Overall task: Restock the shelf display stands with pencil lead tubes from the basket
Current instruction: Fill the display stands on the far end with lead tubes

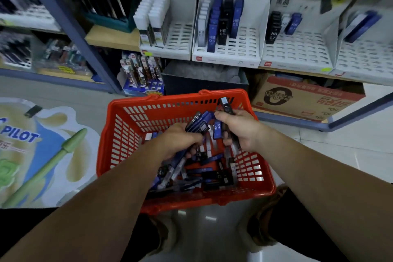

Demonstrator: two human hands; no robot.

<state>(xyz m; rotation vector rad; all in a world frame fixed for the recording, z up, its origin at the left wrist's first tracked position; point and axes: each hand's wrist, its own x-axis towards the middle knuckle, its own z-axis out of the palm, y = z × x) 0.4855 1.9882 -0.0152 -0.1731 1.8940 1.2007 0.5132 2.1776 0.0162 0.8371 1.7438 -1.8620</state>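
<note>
**Both fists full over the basket**

The red basket (202, 200) sits on the floor below the shelf (112, 37), heaped with loose tubes (208, 176) in blue, black and clear. Both hands are down in it. The left hand (180, 140) is curled round a slanting bundle of blue and black ones over the middle of the basket. The right hand (240, 130) is closed on a few more near the far right corner, and a black tube (226, 105) pokes up above the fist.

Up on the shelf the white stands (240, 49) are only part filled. Their tubes stand upright in the back rows, and most front slots are bare.

These look like slim, hard plastic cases: light, stiff, and smooth enough to slide against each other in a bundle. I'd guess a loose fistful could shed one or two on the way up. The leads inside are likely brittle, so a drop is worth avoiding. The best hold seems to be across the long flat sides, near the middle while carrying. For slotting, a pinch at the top end, one at a time, leaves the bottom end free to enter a slot.
</note>
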